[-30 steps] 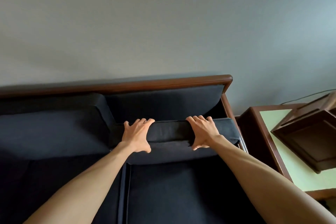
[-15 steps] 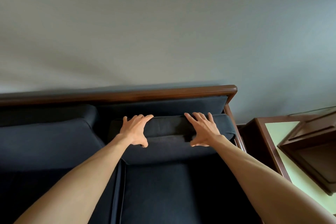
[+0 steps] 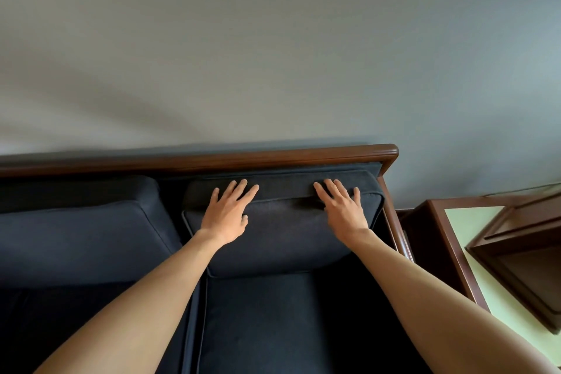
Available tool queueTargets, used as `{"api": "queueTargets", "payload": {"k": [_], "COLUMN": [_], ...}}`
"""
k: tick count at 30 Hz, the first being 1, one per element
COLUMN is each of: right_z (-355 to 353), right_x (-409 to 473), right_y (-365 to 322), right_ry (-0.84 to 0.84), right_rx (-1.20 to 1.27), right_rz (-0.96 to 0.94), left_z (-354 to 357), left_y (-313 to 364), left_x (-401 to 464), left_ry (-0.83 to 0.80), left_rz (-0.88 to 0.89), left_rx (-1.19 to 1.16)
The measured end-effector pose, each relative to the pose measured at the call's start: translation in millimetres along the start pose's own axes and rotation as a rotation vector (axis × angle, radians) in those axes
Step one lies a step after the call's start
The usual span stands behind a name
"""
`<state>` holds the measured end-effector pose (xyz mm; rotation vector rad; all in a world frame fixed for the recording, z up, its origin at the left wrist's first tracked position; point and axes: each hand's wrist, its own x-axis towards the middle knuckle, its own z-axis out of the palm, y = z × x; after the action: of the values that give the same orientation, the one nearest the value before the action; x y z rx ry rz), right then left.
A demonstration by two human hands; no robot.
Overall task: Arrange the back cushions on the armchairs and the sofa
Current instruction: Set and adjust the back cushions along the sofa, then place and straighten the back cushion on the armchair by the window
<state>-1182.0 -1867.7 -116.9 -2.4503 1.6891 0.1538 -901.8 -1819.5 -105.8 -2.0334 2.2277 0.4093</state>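
A dark navy back cushion (image 3: pixel 282 237) stands upright against the sofa's wooden back rail (image 3: pixel 212 159), at the sofa's right end. My left hand (image 3: pixel 226 211) lies flat on the cushion's upper left part, fingers spread over its top edge. My right hand (image 3: pixel 341 206) presses flat on its upper right part in the same way. Neither hand grips it. A second navy back cushion (image 3: pixel 82 231) stands to the left. The seat cushion (image 3: pixel 267 322) lies below, between my forearms.
A grey wall rises behind the sofa. To the right stands a dark wooden side table (image 3: pixel 440 246) with a pale green top, and a dark wooden tray-like box (image 3: pixel 522 255) rests on it. The sofa's wooden arm (image 3: pixel 394 228) separates cushion and table.
The cushion has gone from tilted forward to upright against the backrest. Both hands have let go of its top edge and now lie flat on it.
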Motion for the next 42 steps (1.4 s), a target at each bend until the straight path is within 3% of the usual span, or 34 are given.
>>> {"api": "queueTargets", "payload": {"k": [10, 16, 21, 25, 34, 42], "right_z": [-3.5, -14.6, -62.5, -131.7, -313.4, -401.5], "right_x": [-7.0, -18.6, -28.0, -48.5, -184.5, -416.9], "right_y": [-19.4, -26.1, -32.0, -30.2, 16.7, 101.7], "right_ry": [-0.042, -0.087, -0.077, 0.023, 0.269, 0.474], "right_rx": [-0.004, -0.001, 0.029, 0.084, 0.241, 0.170], "right_rz": [0.049, -0.016, -0.037, 0.004, 0.255, 0.565], "left_z": [-4.1, -13.9, -61.2, -129.5, -303.1, -365.4], "left_y": [6.2, 20.6, 39.3, 69.8, 187.8, 396.1], "left_x": [-5.0, -14.4, -18.7, -26.8, -95.0, -194.3], "left_ry": [-0.036, -0.035, 0.039, 0.124, 0.225, 0.281], "left_rz": [-0.011, -0.004, -0.037, 0.022, 0.274, 0.693], "left_rx": [-0.012, -0.046, -0.164, -0.199, -0.250, -0.198]}}
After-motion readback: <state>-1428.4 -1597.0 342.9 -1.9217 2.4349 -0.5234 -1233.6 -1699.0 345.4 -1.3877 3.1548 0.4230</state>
